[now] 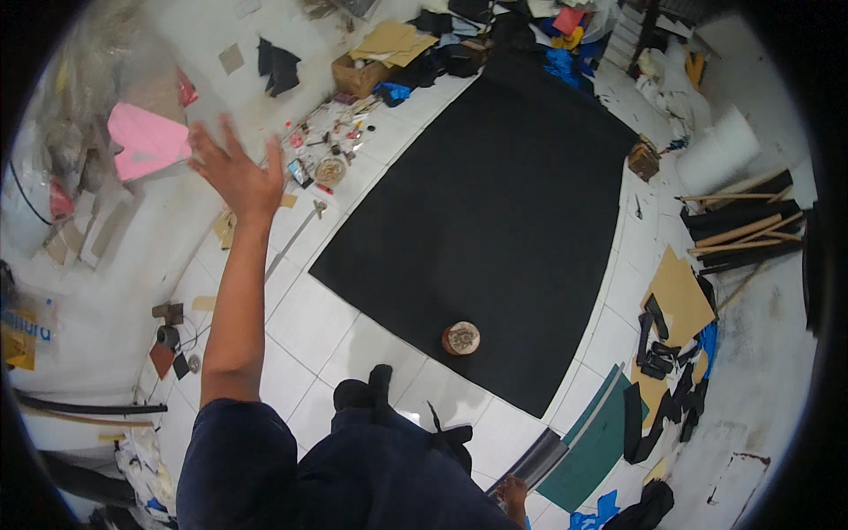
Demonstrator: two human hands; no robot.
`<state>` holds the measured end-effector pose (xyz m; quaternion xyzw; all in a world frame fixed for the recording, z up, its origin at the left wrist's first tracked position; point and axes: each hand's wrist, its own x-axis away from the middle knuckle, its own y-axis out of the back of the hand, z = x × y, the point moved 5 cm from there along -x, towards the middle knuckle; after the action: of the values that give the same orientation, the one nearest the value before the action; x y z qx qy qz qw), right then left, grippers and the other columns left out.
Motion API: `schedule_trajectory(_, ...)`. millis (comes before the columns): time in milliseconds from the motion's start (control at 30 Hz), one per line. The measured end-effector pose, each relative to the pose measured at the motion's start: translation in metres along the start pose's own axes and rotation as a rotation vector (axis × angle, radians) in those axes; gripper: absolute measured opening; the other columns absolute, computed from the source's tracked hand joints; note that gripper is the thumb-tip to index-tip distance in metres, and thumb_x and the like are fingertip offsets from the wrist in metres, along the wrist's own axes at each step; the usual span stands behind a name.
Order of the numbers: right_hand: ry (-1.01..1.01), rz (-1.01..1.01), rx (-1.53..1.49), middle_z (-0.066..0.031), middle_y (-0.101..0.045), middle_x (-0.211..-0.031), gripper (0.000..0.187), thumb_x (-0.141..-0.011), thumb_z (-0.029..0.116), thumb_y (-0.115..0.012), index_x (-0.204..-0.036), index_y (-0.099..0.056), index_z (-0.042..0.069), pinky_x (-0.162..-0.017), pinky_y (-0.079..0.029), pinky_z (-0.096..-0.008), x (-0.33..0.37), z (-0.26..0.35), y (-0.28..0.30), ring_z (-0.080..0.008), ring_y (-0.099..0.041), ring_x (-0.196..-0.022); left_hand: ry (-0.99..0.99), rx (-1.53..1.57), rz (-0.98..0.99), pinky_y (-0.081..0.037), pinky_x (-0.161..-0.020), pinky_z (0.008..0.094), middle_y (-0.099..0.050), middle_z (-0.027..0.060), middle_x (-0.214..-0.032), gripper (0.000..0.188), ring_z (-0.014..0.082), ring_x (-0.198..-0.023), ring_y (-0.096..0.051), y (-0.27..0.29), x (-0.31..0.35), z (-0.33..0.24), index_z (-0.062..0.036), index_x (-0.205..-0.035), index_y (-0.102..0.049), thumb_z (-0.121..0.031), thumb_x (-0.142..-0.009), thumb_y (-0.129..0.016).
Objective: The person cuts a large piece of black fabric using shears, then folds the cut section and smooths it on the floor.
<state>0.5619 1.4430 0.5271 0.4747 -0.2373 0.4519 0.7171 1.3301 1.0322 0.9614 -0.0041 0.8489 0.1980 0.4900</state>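
My left hand (237, 172) is raised at the left with its fingers spread and nothing in it. Its fingertips are slightly blurred and show beside a pink piece (148, 141) by the wall; whether they touch it I cannot tell. Low in the view, my right hand (511, 496) is closed at the near end of a dark grey curved sheet (535, 458), with its fingers partly hidden. A large black sheet of material (477, 221) lies flat on the floor before me. On its near part stands a round block (461, 338) with a mottled top.
A green mat (579, 450) lies at the lower right, near black offcuts and tan card (680, 296). Small tools and a round dish (330, 171) sit left of the black sheet. Rolls and sticks (746, 230) lean at the right; a cardboard box (359, 78) stands at the back.
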Motion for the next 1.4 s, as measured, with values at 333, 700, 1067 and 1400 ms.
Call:
schedule_trajectory(333,0.002,0.083,-0.172,-0.0062,-0.060,-0.071,0.025,-0.091,0.029,-0.059,-0.094,-0.059,0.004,-0.047,-0.047,-0.0315,0.000,-0.041,0.107,-0.0177,-0.061,-0.059,0.050,0.011,0.913,-0.033,-0.107,0.0463,-0.048,0.0300,-0.133,0.062,0.0438,-0.126,-0.044,0.013,0.274,-0.020,0.0039,-0.132,-0.047,-0.031,-0.083,-0.063)
schedule_trajectory(700,-0.056,-0.050,-0.140,-0.0115,-0.062,-0.089,0.029,-0.092,0.028,-0.055,-0.108,-0.056,0.004,-0.049,-0.045,-0.0300,-0.055,-0.004,0.220,-0.0182,-0.060,-0.064,-0.487,0.368,2.463,-0.045,-0.095,0.0454,-0.065,0.0160,-0.114,0.037,0.0368,-0.107,-0.060,0.284,0.720,0.094,-0.0107,-0.104,-0.071,-0.040,-0.085,-0.057)
schedule_trajectory(1067,0.208,0.076,0.062,-0.0073,-0.064,-0.086,0.030,-0.092,0.029,-0.061,-0.107,-0.061,0.003,-0.052,-0.047,-0.0263,-0.086,0.108,0.216,-0.0151,-0.064,-0.069,0.546,0.229,1.569,-0.046,-0.094,0.0377,-0.065,0.0201,-0.112,0.049,0.0319,-0.108,-0.061,0.040,0.549,-0.137,0.0014,-0.117,-0.060,-0.036,-0.086,-0.063)
schedule_trajectory(1400,0.190,0.154,0.126,-0.0046,-0.064,-0.080,0.035,-0.092,0.038,-0.061,-0.105,-0.060,0.005,-0.056,-0.050,-0.0339,-0.186,0.133,0.310,-0.0174,-0.063,-0.066,0.402,0.064,1.588,-0.047,-0.092,0.0408,-0.065,0.0203,-0.109,0.044,0.0335,-0.105,-0.061,0.085,0.638,-0.175,-0.0019,-0.110,-0.064,-0.040,-0.088,-0.056)
